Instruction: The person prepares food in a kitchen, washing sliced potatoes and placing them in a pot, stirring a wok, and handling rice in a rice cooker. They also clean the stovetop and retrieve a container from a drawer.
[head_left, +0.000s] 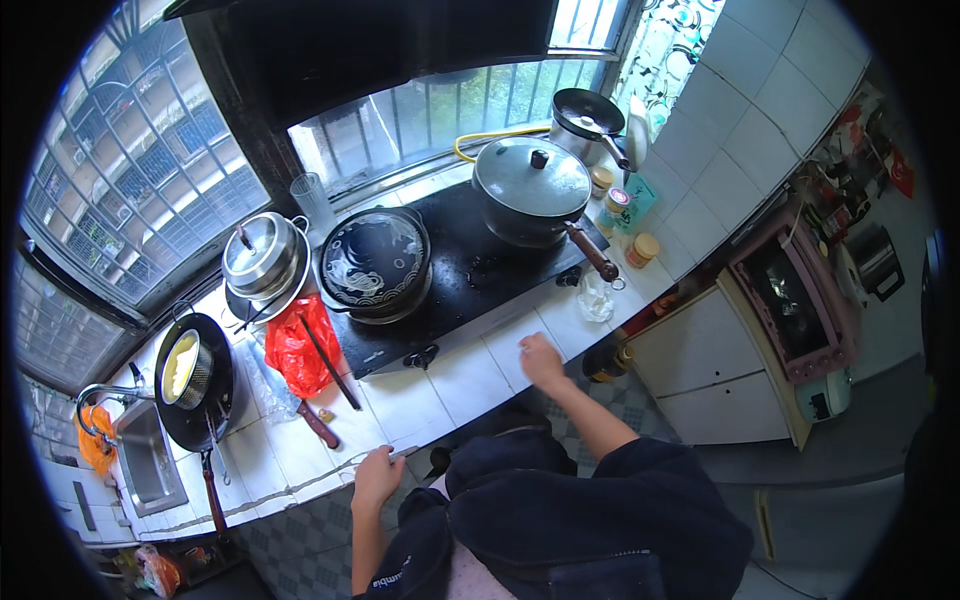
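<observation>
My left hand is at the front edge of the white tiled counter, thumb apart from the fingers, nothing seen in it. Close by lie a knife with a wooden handle and a dark stick. My right hand hovers at the counter's edge in front of the black gas stove. Its fingers are curled and their undersides hidden. On the stove stand a dark lidded pot with a white pattern and a long-handled pan under a glass lid.
Left of the stove are a red plastic bag, a steel lidded pot, and a wok holding a colander beside the sink. Jars and a crumpled clear bag sit right. A pink toaster oven tops a cabinet.
</observation>
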